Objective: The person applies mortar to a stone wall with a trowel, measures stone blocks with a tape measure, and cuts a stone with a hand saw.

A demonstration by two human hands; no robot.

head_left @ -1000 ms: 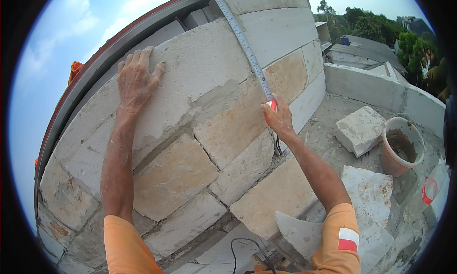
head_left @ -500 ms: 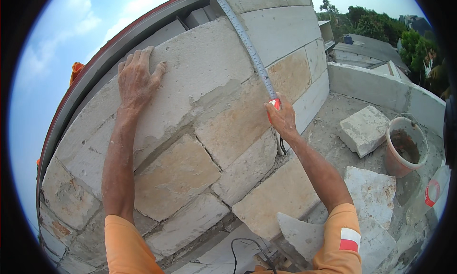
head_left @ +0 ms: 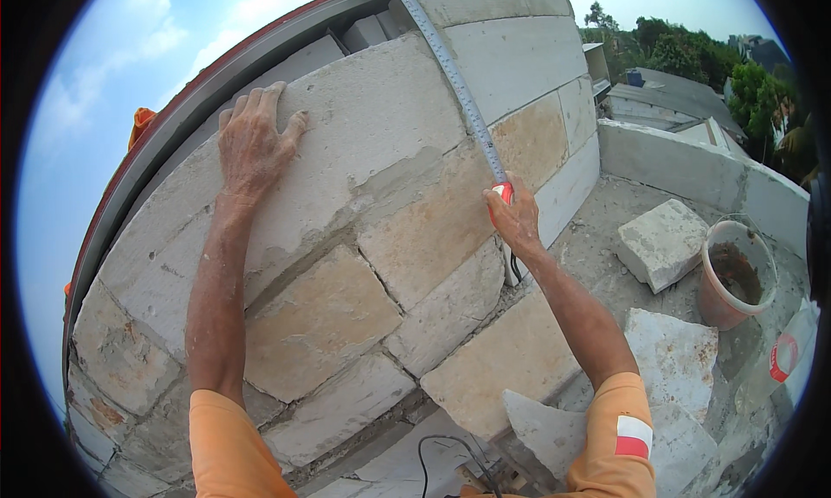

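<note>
My left hand (head_left: 255, 143) lies with spread fingers on the top edge of a large pale wall block (head_left: 355, 109). In my right hand (head_left: 517, 214) is the red case of a tape measure (head_left: 467, 104), fingers wrapped round it. Its silvery blade runs up across the block wall (head_left: 433, 221), and the tip reaches the underside of the roof edge (head_left: 286, 31). A dark wrist strap hangs below the case. Mortar joints show between the white and tan blocks.
On the rough floor at right lie a loose block (head_left: 664, 243), a pinkish bucket (head_left: 734, 273) with brown residue, and a clear container with a red band (head_left: 783, 359). Broken slabs (head_left: 671, 359) lie near my right arm. A low wall (head_left: 701, 165) bounds the floor.
Almost nothing differs. The view has shifted slightly; both hands and the extended tape keep their places on the wall.
</note>
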